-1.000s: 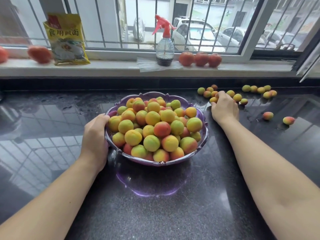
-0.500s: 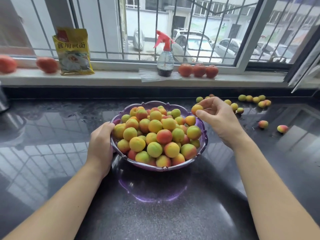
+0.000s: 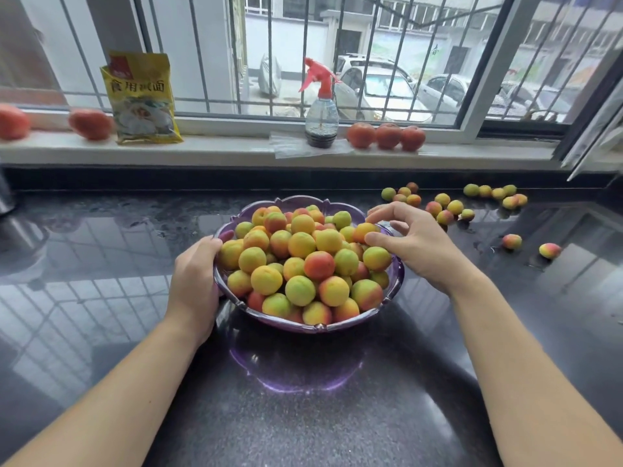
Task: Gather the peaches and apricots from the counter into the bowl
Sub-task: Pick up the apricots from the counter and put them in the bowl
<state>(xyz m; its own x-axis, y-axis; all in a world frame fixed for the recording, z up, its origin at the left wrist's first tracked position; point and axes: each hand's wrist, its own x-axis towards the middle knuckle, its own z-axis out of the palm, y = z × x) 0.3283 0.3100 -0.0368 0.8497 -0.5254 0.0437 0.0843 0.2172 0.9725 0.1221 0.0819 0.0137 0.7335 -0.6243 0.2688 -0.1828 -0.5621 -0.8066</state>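
- Upper left of the frame: two red fruits [image 3: 90,123] on the windowsill, beside a yellow packet [image 3: 142,97].
- Left hand [image 3: 195,281] grips the left rim of the purple bowl [image 3: 303,201], fingers curled round its edge.
- Frame centre: the bowl sits on the dark counter [image 3: 101,264], heaped with peaches and apricots.
- Upper centre: a spray bottle [image 3: 321,109] (red trigger) stands on the sill.
- Right hand [image 3: 418,246] pinches an orange apricot [image 3: 363,231] over the bowl's right rim.
- Upper right: loose fruit [image 3: 445,207] scattered on the counter.
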